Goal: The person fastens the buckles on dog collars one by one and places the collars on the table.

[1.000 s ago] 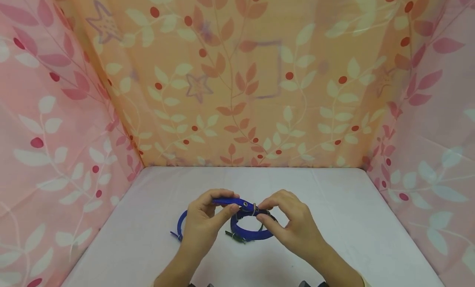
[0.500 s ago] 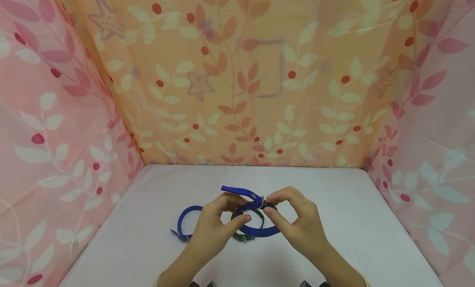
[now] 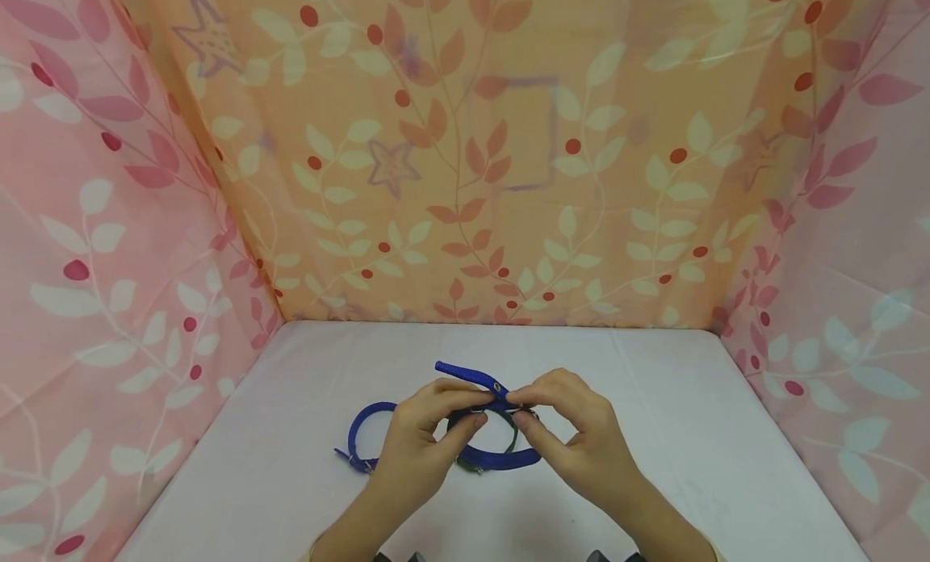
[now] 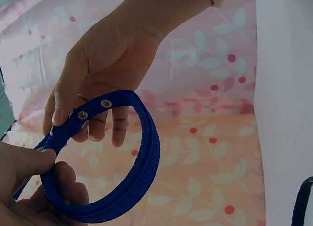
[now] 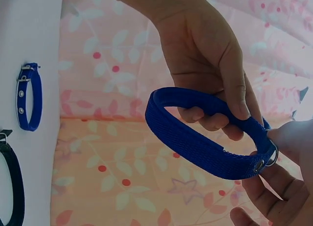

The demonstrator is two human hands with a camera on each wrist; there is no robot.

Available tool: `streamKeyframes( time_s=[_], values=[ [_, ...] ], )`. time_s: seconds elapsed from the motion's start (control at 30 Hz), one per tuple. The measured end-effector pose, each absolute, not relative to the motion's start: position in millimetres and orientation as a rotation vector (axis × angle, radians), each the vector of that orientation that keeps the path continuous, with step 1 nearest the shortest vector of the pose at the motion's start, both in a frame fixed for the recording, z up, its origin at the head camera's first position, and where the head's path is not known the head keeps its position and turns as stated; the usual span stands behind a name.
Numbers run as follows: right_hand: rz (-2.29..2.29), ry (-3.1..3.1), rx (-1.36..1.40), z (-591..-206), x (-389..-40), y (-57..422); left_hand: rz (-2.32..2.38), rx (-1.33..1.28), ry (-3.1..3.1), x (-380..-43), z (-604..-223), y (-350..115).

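Observation:
A blue pet collar (image 3: pixel 501 461), closed into a loop, is held up between both hands above the table. My left hand (image 3: pixel 421 437) pinches it on the left of the buckle area, thumb toward me. From the right, my right hand (image 3: pixel 584 429) pinches the band at the buckle with thumb and forefinger. The strap's free end (image 3: pixel 463 373) sticks out up and to the left over the left fingers. Metal eyelets (image 4: pixel 106 103) show along the band in the left wrist view. A metal ring (image 5: pixel 275 156) hangs by the right fingertips; the fingers partly hide the buckle.
A second blue collar (image 3: pixel 354 437) lies on the white table (image 3: pixel 240 465), partly behind the left hand. Behind the held loop lies a dark green collar (image 3: pixel 514 437), also seen in the right wrist view. Patterned cloth walls (image 3: pixel 465 247) enclose the table's back and sides.
My left hand has let go of the strap's free end and shifted right to the band by the buckle. The free end now points up-left. The right fingers have moved onto the strap.

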State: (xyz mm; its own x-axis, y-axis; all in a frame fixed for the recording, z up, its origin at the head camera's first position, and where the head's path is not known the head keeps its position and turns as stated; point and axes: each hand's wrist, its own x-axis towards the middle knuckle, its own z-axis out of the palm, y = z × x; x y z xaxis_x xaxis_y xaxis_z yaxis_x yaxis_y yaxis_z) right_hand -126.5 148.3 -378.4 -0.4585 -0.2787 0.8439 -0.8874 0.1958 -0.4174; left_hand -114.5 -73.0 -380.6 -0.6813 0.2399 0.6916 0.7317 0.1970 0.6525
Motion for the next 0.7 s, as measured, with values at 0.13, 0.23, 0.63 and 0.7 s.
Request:
streamKeyframes(
  time_s=[0.13, 0.23, 0.63, 0.7],
  values=[
    [1.259, -1.832, 1.110, -378.1, -127.0, 147.9, -1.485, -0.907, -2.026, -114.3, -382.2, -72.4],
    [1.240, -1.831, 1.115, -377.4, -127.1, 148.0, -1.481, -0.902, -2.026, -114.0, -382.6, -72.4],
    [1.185, -1.890, 1.112, -378.1, -127.1, 148.7, -1.440, -0.889, -2.065, -113.6, -380.3, -73.0],
    [1.191, -1.899, 1.114, -378.3, -126.9, 149.2, -1.444, -0.895, -2.067, -113.6, -380.4, -72.9]
  ],
)
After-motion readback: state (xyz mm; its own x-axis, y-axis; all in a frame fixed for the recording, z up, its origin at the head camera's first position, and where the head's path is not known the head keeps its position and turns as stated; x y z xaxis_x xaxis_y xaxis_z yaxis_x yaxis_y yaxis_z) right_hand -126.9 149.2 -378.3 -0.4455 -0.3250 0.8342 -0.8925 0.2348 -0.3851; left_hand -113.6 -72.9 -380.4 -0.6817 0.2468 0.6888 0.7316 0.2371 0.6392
